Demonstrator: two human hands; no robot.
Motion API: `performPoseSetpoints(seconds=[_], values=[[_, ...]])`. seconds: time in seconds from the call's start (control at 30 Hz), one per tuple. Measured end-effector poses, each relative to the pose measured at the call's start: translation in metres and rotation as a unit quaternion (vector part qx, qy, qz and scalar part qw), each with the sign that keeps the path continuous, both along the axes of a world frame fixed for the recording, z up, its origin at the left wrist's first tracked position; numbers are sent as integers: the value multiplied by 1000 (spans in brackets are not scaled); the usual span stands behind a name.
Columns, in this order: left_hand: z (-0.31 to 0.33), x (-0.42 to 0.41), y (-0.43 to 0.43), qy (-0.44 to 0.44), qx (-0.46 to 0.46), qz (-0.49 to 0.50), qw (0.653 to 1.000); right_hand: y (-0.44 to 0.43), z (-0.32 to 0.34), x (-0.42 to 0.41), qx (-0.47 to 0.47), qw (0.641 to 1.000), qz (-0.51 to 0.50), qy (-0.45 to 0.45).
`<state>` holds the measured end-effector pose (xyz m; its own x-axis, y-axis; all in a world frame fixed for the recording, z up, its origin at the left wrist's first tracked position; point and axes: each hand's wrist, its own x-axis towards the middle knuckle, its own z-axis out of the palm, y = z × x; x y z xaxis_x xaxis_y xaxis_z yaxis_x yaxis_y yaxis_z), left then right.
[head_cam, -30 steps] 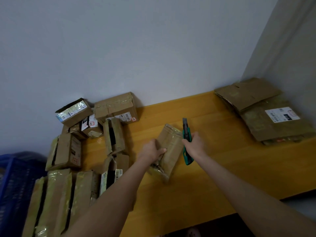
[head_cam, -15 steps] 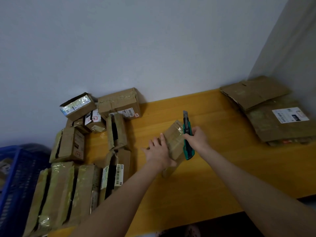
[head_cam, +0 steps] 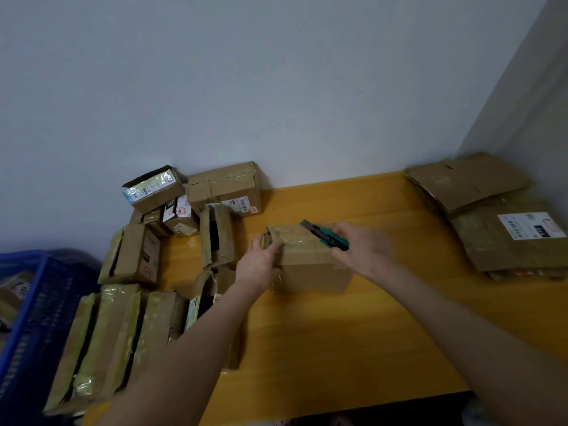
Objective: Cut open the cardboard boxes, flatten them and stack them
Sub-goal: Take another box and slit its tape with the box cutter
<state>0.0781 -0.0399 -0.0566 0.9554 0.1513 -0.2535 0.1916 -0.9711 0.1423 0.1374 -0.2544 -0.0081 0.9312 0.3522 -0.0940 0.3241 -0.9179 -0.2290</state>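
A small taped cardboard box [head_cam: 310, 269] stands on the yellow table [head_cam: 338, 339] in the middle. My left hand [head_cam: 258, 265] grips its left end, thumb on the top corner. My right hand [head_cam: 362, 249] holds a green utility knife [head_cam: 325, 238] above the box's taped top, blade pointing up-left. Several unopened boxes [head_cam: 135, 250] crowd the table's left side. Flattened boxes [head_cam: 491, 216] lie stacked at the right against the wall.
A blue plastic crate [head_cam: 33, 305] stands left of the table. Grey walls close off the back and the right corner. Bare tabletop lies between the held box and the flattened stack, and towards the front edge [head_cam: 338, 410].
The box has been turned from leaning on edge to lying lengthwise with its taped top up. My left hand moved to its left end. The knife swung over the box top.
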Motion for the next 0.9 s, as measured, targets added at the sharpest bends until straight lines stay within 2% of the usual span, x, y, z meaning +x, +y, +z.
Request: performPoseSetpoints(seconds=[0.1,0.27,0.6,0.9], values=[[2,0,-1,-2,-31,14,999,7,5,2,-74,995,66,-32],[6,-3,-3,0,-42,20,999,23,10,4,-104,984,134,-53],[6,-5,-6,-4,-31,15,999,43,18,3,-189,968,144,-77],[8,-3,-7,8,3,-8,1000,39,27,5,-208,971,120,-20]])
